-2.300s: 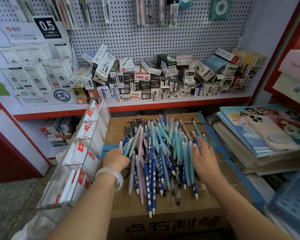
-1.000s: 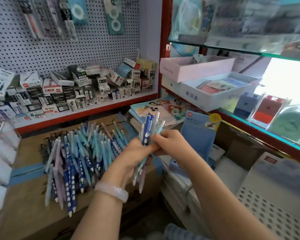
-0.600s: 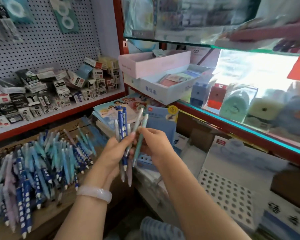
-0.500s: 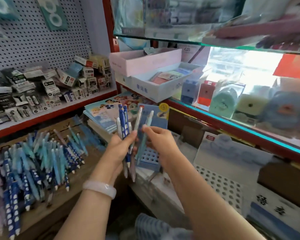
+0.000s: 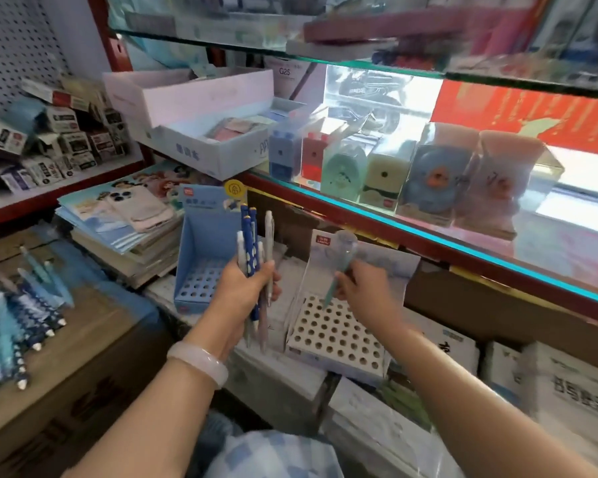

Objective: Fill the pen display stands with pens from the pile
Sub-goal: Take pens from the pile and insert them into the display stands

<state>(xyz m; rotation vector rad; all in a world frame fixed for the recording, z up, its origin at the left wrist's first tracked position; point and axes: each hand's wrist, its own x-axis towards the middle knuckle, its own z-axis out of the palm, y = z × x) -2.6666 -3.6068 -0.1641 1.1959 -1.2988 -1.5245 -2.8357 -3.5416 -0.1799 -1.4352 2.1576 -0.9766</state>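
From my head camera: my left hand (image 5: 246, 288) is curled around a bunch of pens (image 5: 254, 257), held upright, dark blue dotted ones among white and pale ones, their tips hanging below my palm. A pale bracelet (image 5: 198, 363) sits on that wrist. My right hand (image 5: 363, 288) pinches a single teal pen (image 5: 337, 270) between fingertips, tilted, its lower end just over the back rows of holes in the white display stand (image 5: 332, 336); whether the tip is already in a hole I cannot tell, as the pen is blurred. That stand rests on stacked white boxes (image 5: 439, 343). Just left of it, behind my left hand, stands the blue display stand (image 5: 201, 257), its holes showing no pens. The pile of pens (image 5: 14, 322) lies on the cardboard carton (image 5: 83, 339) at the left edge. A stack of notebooks (image 5: 125, 229) sits behind the carton.
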